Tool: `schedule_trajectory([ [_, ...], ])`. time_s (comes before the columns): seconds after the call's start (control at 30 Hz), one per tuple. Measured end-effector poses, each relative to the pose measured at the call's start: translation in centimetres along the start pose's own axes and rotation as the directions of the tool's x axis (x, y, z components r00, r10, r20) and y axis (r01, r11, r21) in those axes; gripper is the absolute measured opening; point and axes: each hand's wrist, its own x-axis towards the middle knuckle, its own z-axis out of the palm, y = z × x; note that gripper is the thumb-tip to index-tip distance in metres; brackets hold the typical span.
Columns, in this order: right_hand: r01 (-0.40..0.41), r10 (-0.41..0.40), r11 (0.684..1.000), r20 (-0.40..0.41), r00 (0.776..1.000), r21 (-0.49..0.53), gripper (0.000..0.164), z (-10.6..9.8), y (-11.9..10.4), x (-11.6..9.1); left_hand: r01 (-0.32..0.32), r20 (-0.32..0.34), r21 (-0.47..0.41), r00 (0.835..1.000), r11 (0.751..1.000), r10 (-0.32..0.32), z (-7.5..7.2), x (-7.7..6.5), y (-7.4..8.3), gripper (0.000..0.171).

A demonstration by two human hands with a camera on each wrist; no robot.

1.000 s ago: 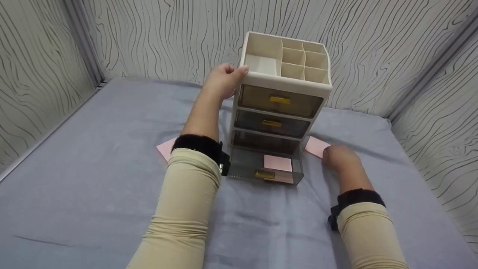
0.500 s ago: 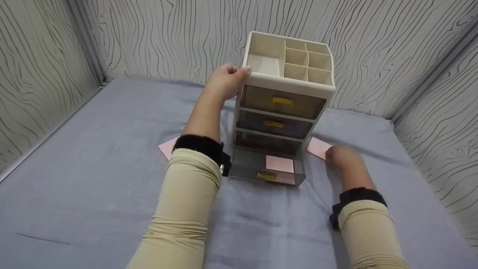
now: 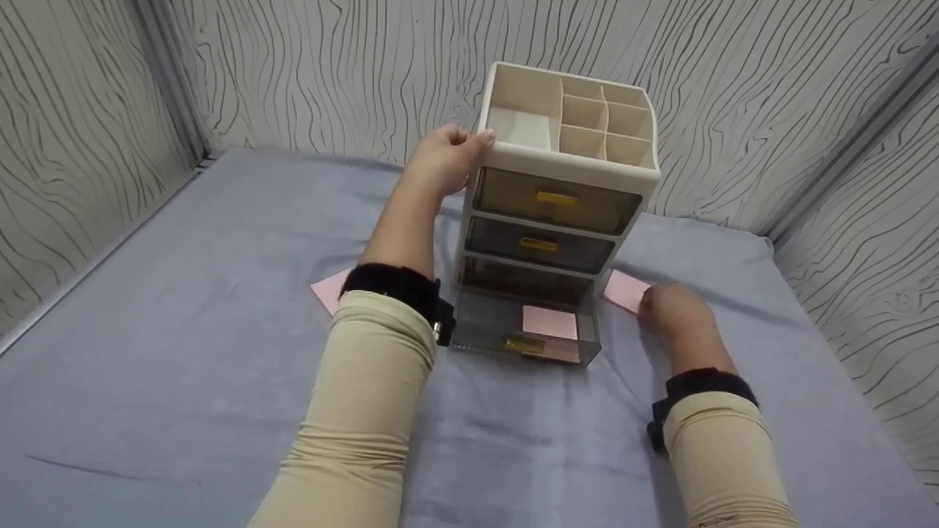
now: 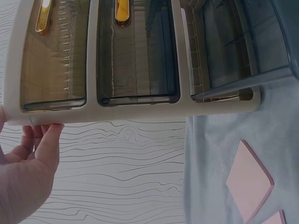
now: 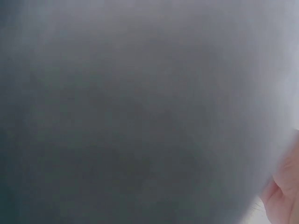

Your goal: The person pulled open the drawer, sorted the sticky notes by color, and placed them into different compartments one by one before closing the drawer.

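A cream desktop drawer organizer (image 3: 561, 158) stands upright on the cloth, its bottom drawer (image 3: 484, 323) pulled out. Inside that smoky clear drawer lies a pink sticky note pad (image 3: 550, 323). My left hand (image 3: 446, 158) holds the organizer at its upper left edge, the thumb on the front corner; in the left wrist view its fingertips (image 4: 55, 130) press the side wall. Right of the organizer, my right hand (image 3: 676, 314) pinches the near right corner of another pink sticky note pad (image 3: 623, 291) lying on the cloth; its fingertips are mostly hidden. Blurred grey fills most of the right wrist view.
Left of the organizer, partly behind my left forearm, more pink pads lie on the cloth; the left wrist view shows one pad (image 4: 250, 182) and the corner of another pad (image 4: 276, 218). Wood-grain patterned walls (image 3: 330, 73) enclose the grey cloth-covered table (image 3: 183, 330).
The organizer and both hands appear slightly farther right in the head view than a second ago, along with the background. Both hands keep their places on the organizer and the pad.
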Motion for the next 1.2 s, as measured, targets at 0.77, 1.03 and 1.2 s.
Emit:
schedule_trajectory([
  [0.77, -0.090, 0.082, 0.988, -0.074, 0.994, -0.124, 0.010, -1.0, 0.1, -0.2, -0.016, -0.008, 0.016, 1.000, 1.000, 0.016, 0.3, 0.3, 0.2, 0.038],
  [1.03, -0.067, 0.041, 0.988, -0.173, 0.984, -0.142, 0.010, -1.6, -0.3, -0.4, -0.006, -0.018, 0.064, 1.000, 0.998, 0.007, 0.3, 0.4, 0.1, 0.039],
  [1.2, -0.055, 0.021, 0.990, -0.255, 0.967, -0.128, 0.011, -2.5, -0.8, -0.9, -0.011, -0.028, 0.070, 1.000, 0.997, 0.013, 0.3, 0.4, 0.0, 0.041],
])
